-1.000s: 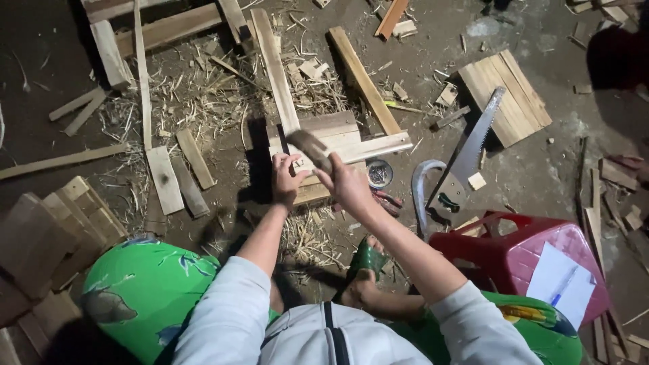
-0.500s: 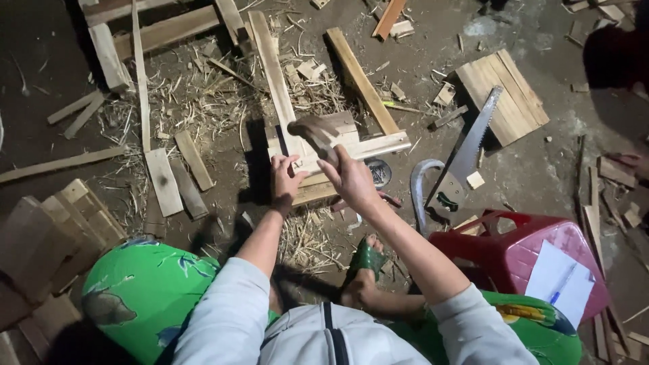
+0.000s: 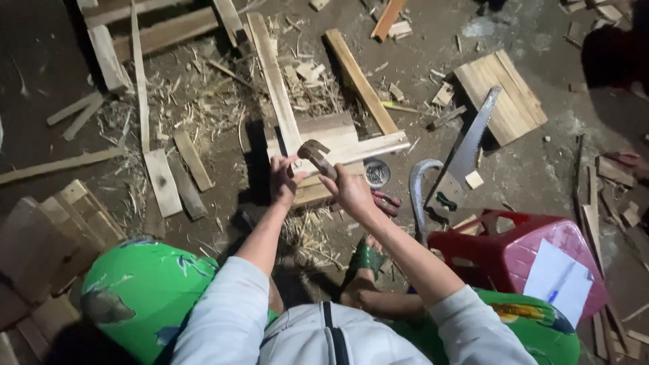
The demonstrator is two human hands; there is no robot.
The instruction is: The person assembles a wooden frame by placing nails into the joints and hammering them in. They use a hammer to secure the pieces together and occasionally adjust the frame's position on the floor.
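— Hammer (image 3: pixel 316 157) first: where does it sit?

— Its dark head hangs over the pale boards (image 3: pixel 338 138) nailed together on the dirt floor (image 3: pixel 541 169), near the middle of the view. The right hand (image 3: pixel 351 192) is clenched around the handle, so the head stands up and to the left of that grip, close above the wood.

— And the other hand?

— The left hand (image 3: pixel 284 179) is on the near edge of the same boards, fingers pinched together just under the hammer head. Whether something small sits between those fingertips cannot be told.

— What lies around them?

— A long slat (image 3: pixel 274 81) runs away from the boards toward the far edge of the floor, and a second plank (image 3: pixel 362 81) slants off beside it. A small round tin (image 3: pixel 376 172) sits just right of the boards, with red-handled pliers (image 3: pixel 387 201) close under the right wrist. Farther right lies a handsaw (image 3: pixel 463 152), blade pointing to a square wooden panel (image 3: pixel 503 94). A red plastic stool (image 3: pixel 534 260) with a sheet of paper (image 3: pixel 560 280) on it stands at the person's right.

— Anything in the way?

— Shavings and offcuts (image 3: pixel 304 71) litter the floor about the boards, and a foot in a green sandal (image 3: pixel 365 260) rests just below the hands.
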